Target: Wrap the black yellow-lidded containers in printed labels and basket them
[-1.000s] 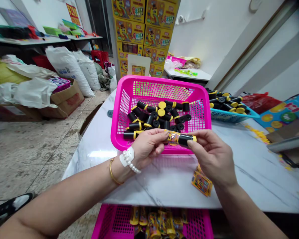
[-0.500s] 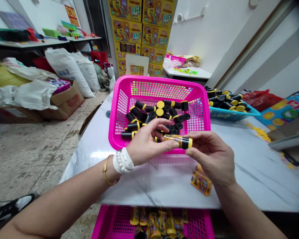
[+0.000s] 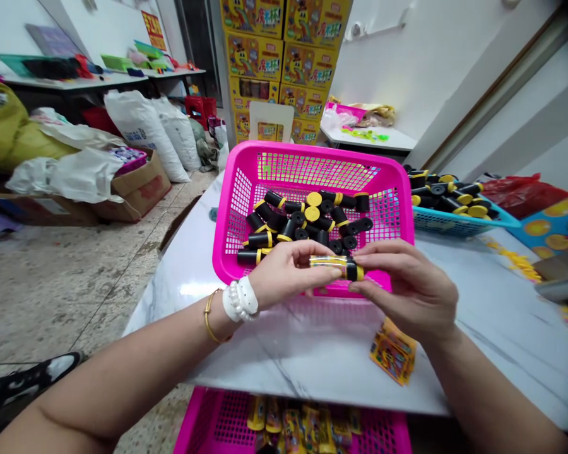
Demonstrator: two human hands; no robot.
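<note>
A black tube with yellow ends and a printed yellow wrap (image 3: 337, 264) is held level between both hands, just above the near rim of a pink mesh basket (image 3: 231, 208). My left hand (image 3: 288, 272) pinches its left part with the fingers curled over the wrap. My right hand (image 3: 409, 290) grips the right end. Inside the basket lie several bare black tubes with yellow caps (image 3: 303, 224). A small stack of yellow printed labels (image 3: 392, 350) rests on the white marble table (image 3: 312, 347) under my right wrist.
A blue basket (image 3: 454, 221) of more black tubes stands at the right. A second pink basket (image 3: 293, 429) with wrapped tubes sits below the table's front edge. Yellow cartons (image 3: 284, 57) are stacked behind. Sacks and a cardboard box (image 3: 137, 186) lie on the floor at left.
The wrap has gone further round the tube. My left fingers, spread half a second ago, have closed over it. The view shifted slightly left.
</note>
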